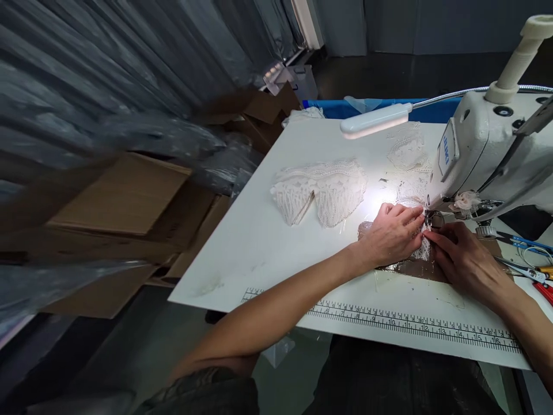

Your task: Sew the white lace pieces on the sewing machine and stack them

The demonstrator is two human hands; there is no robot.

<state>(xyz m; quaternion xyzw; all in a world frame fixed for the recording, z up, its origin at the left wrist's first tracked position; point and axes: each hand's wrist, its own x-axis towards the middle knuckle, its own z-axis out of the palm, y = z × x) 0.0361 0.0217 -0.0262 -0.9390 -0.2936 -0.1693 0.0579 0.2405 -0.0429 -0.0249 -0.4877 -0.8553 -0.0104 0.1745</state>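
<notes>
My left hand (pixel 391 233) lies on a strip of white lace (pixel 422 249) just left of the needle (pixel 428 218) of a white sewing machine (pixel 488 155), fingers pressed together on the fabric. My right hand (pixel 464 259) rests right of the needle, its fingers pinching the same lace. The lace between the two hands is mostly hidden. A pile of folded white lace pieces (pixel 322 190) sits farther left on the white table (pixel 268 242).
A gooseneck lamp (pixel 375 120) lights the work spot. More lace (pixel 408 151) lies behind the machine. Scissors and small tools (pixel 529 268) lie at the right edge. A printed ruler (pixel 406 323) runs along the near edge. Cardboard boxes (pixel 125 202) and plastic sheeting stand left.
</notes>
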